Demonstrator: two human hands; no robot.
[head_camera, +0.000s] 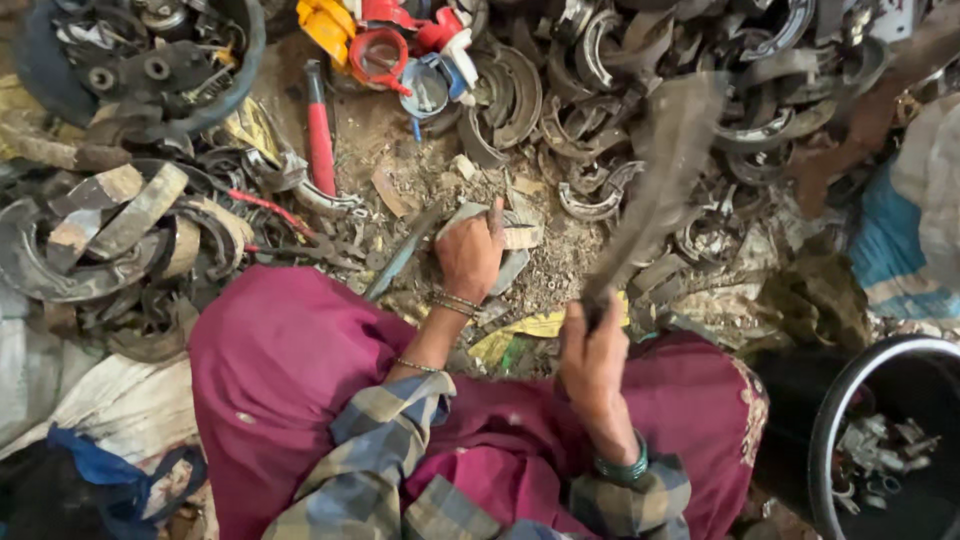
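The right hand (592, 362) is up off the floor, fist closed round the lower end of a long dark tool (655, 190) that streaks upward in heavy blur; its head cannot be made out, nor whether it is a hammer or a flat bar. The left hand (470, 255) is down on the floor, fingers curled over a curved grey brake shoe (512, 262), pressing it to the ground. Most of that shoe sits under the palm, so only its pale edges show to the right of the knuckles and above them. A thin dark blade or file (400, 262) lies just beside the left hand, its lower end slipping behind the maroon-clad knee (285, 350).

Around them, the dirt floor (400, 150) is littered with chips and scraps. A big heap of worn brake shoes (640, 70) crowds the top and right, partly masked by the blurred tool. More shoes with pale linings (130, 220) stack up at the left. A red-handled tool (320, 135) lies upright near the top, with red, yellow and blue parts (395, 40) above it, cut off by the frame. A black tub (885, 440) with small metal pieces inside is clipped at the lower right.
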